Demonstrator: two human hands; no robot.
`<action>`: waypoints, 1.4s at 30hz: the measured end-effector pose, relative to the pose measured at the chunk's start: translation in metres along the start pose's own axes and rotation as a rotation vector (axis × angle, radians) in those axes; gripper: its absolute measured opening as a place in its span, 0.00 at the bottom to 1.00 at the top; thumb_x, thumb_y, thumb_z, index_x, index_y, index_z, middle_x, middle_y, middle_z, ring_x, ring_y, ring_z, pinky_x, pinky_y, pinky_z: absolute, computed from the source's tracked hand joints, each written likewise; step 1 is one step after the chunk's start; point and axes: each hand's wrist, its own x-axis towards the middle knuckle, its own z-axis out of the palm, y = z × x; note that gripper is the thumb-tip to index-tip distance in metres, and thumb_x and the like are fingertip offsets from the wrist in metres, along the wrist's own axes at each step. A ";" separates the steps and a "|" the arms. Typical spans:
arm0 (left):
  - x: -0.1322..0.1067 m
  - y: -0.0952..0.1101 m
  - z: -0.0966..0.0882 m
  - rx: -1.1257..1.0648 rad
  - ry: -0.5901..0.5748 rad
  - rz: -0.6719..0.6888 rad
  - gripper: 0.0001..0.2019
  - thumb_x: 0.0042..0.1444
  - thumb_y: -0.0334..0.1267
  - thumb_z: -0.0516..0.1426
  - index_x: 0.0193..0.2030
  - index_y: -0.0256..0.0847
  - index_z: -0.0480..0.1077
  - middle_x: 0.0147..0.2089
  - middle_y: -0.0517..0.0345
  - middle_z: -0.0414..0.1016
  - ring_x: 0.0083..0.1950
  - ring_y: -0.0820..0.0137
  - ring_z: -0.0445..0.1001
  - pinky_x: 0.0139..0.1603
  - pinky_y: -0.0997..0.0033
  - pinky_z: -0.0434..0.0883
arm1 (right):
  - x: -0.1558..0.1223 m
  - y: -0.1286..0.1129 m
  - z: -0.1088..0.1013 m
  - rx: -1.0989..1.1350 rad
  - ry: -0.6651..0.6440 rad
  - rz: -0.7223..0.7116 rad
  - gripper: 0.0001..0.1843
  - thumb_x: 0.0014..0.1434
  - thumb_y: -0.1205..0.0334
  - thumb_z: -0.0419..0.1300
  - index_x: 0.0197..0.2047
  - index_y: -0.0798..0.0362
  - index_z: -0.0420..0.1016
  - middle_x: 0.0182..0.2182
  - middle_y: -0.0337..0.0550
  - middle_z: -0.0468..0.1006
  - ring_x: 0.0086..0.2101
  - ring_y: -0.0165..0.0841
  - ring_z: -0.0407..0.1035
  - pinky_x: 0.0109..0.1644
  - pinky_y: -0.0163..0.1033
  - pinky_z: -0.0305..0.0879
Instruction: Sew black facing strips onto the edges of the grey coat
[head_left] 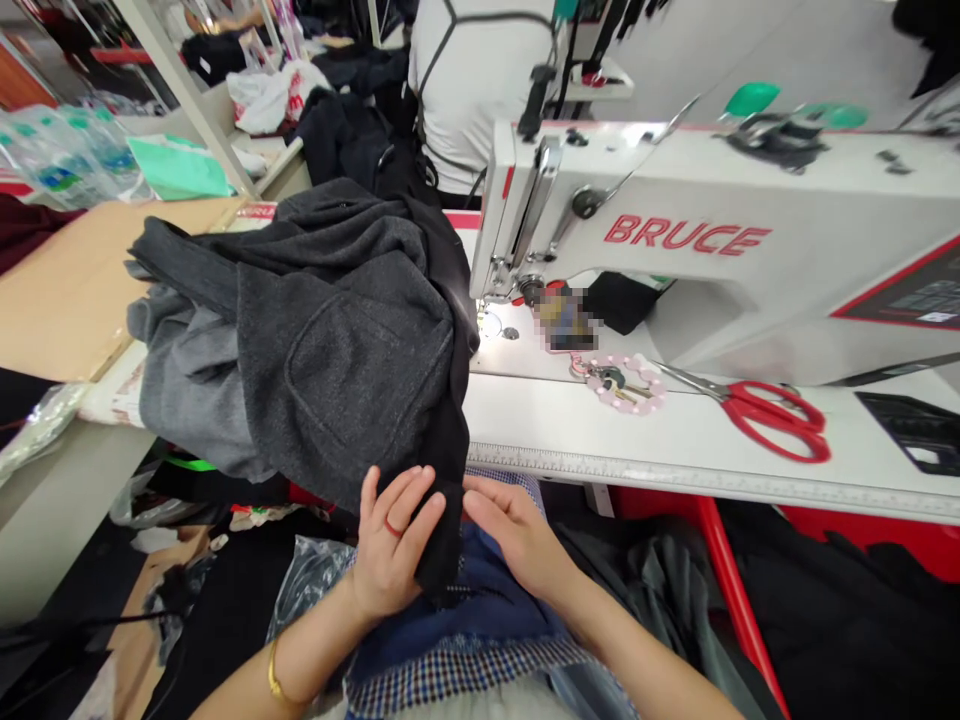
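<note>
A dark grey fleece garment with a black edge lies bunched on the table, left of the needle, and its near end hangs over the table edge toward my lap. My left hand, with a red ring, lies over this hanging end, fingers on top and the thumb hidden behind the cloth. At the black edge's right side, my right hand pinches the cloth between thumb and fingers. The garment's stitched curved outline faces up. Just right of the cloth stands a white sewing machine, its needle area lit.
Red-handled scissors, keys on a pink ring and a black pouch lie on the machine table. A ruler strip runs along its front edge. Brown card and water bottles are at left. A person in white sits beyond.
</note>
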 end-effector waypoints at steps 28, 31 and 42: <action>0.126 -0.038 -0.052 -0.416 -0.487 -0.630 0.10 0.46 0.43 0.59 0.33 0.41 0.75 0.35 0.57 0.77 0.38 0.64 0.73 0.45 0.69 0.67 | 0.056 -0.072 -0.018 -1.377 -0.064 -0.401 0.11 0.59 0.57 0.53 0.33 0.54 0.73 0.29 0.42 0.77 0.35 0.33 0.68 0.51 0.45 0.45; 0.122 -0.040 -0.048 -0.401 -0.499 -0.633 0.09 0.47 0.42 0.58 0.34 0.42 0.75 0.34 0.58 0.77 0.37 0.65 0.73 0.44 0.70 0.67 | 0.053 -0.067 -0.023 -1.400 -0.070 -0.397 0.14 0.60 0.58 0.52 0.28 0.54 0.73 0.26 0.41 0.77 0.32 0.32 0.67 0.50 0.44 0.46; 0.112 -0.043 -0.034 -0.463 -0.518 -0.689 0.13 0.45 0.42 0.60 0.38 0.41 0.72 0.22 0.65 0.67 0.22 0.76 0.61 0.23 0.78 0.58 | 0.051 -0.055 -0.023 -1.406 -0.092 -0.319 0.14 0.60 0.55 0.52 0.31 0.55 0.71 0.24 0.42 0.75 0.29 0.32 0.68 0.46 0.42 0.50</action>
